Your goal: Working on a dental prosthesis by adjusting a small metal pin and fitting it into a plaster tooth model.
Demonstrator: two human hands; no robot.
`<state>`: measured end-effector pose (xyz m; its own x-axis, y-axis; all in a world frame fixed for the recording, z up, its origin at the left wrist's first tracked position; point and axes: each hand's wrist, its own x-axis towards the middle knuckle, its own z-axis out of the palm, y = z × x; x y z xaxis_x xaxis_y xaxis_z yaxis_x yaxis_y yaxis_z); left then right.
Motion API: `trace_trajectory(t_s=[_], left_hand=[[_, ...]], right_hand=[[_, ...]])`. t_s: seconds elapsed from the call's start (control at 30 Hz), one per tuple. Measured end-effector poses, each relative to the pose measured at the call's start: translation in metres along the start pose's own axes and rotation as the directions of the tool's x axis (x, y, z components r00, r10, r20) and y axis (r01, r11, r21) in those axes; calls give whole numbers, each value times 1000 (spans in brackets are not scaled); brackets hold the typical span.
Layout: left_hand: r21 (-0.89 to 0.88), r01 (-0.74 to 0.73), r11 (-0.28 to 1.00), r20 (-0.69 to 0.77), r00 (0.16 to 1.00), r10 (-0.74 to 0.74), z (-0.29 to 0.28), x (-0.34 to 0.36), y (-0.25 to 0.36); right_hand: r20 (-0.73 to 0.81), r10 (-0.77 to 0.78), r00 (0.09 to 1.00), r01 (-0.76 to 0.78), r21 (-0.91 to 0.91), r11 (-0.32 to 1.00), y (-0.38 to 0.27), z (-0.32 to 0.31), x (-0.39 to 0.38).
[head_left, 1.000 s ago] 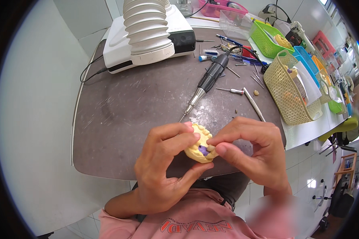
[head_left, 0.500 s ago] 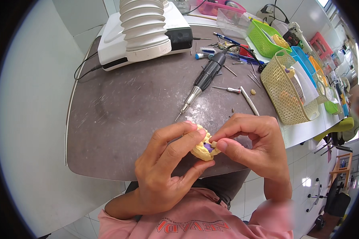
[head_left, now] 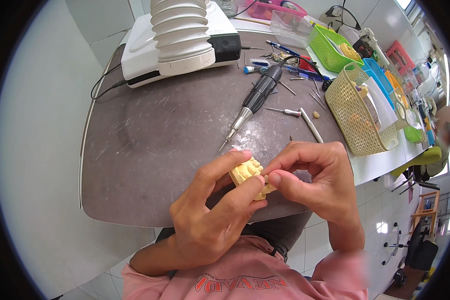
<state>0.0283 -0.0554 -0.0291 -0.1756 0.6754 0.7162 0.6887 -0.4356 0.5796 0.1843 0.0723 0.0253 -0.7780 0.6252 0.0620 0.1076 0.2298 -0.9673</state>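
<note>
My left hand (head_left: 202, 215) holds a pale yellow plaster dental cast (head_left: 244, 171) over the near part of the bench, fingers and thumb wrapped round its sides. Its row of moulded teeth shows between my fingers. My right hand (head_left: 317, 182) is closed in a pinch at the cast's right side. Between thumb and index fingertip sits a tiny tooth-coloured dental crown (head_left: 266, 178), mostly covered and touching the cast or very near it. Just beyond the cast lies a black and silver rotary handpiece (head_left: 257, 97), its thin bur pointing toward me.
A white box-shaped unit with a ribbed hose (head_left: 182, 37) stands at the back left. Right of the handpiece lie a small screwdriver (head_left: 284, 111), a white rod (head_left: 311, 125) and scattered burs. A cream basket (head_left: 357, 115) and green basket (head_left: 330, 52) line the right side.
My left hand has turned the cast, so its toothed face shows more and the purple patch is out of sight. My left index finger has moved right, close to the right fingertips.
</note>
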Motion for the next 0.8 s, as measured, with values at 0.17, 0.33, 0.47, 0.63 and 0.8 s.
trace_trajectory(t_s=[0.17,0.33,0.47,0.63,0.8], left_hand=[[-19,33,999,35,999,-32,-3,1,2],[-25,37,999,45,998,-36,-4,2,2],[4,38,999,63,997,-38,-5,3,2],[12,70,997,79,994,-71,-7,5,4],[3,98,995,83,992,-98,-8,4,4]], right_hand=[[7,-17,1000,17,30,999,0,-1,-1],[34,37,999,-39,34,999,-4,-4,2],[43,-10,999,10,-5,1000,-3,-3,2],[54,-49,997,52,-53,997,-3,-3,3],[55,-82,995,86,-79,993,-5,-3,3]])
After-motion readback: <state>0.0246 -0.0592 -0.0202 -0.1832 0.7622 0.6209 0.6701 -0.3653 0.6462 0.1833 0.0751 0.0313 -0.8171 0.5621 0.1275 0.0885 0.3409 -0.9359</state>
